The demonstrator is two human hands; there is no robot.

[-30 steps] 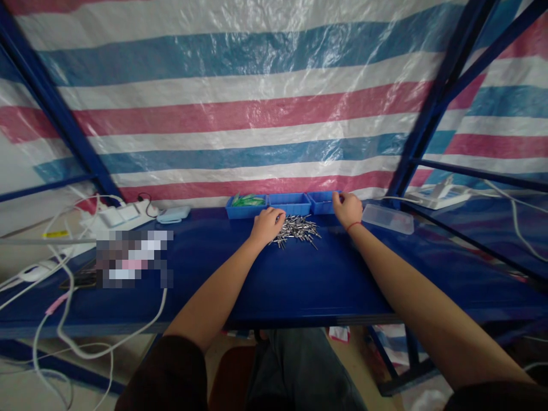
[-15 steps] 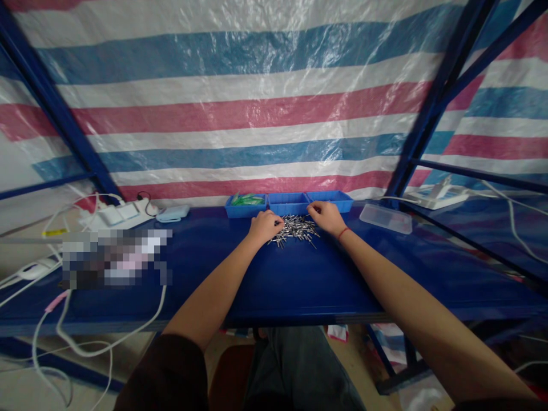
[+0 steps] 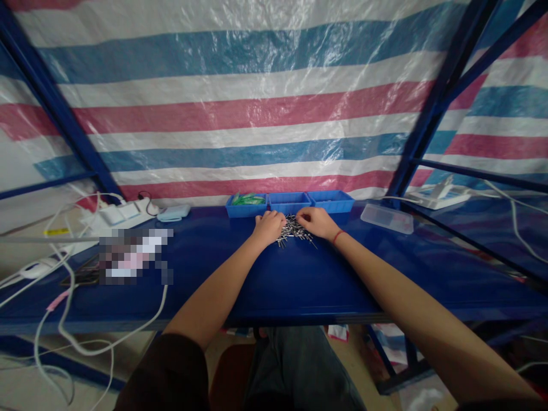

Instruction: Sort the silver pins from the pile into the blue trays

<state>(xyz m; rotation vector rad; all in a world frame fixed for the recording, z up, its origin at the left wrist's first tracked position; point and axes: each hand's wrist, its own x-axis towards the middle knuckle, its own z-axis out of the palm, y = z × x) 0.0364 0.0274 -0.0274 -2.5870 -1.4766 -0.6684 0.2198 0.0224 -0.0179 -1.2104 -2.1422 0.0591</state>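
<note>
Open room is being left between the near edge of the blue table (image 3: 295, 279) and the rivet-like metal pins (image 3: 294, 229), which are being flanked by the curled left hand (image 3: 268, 228) and right hand (image 3: 317, 222); whether anything is being pinched cannot be told. The far edge is being lined by blue bins (image 3: 336, 209), backed by striped plastic sheeting (image 3: 257, 114).

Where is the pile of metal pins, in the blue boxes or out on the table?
Out: the pile lies on the table, in front of the boxes, between the left hand and the right hand.
</note>
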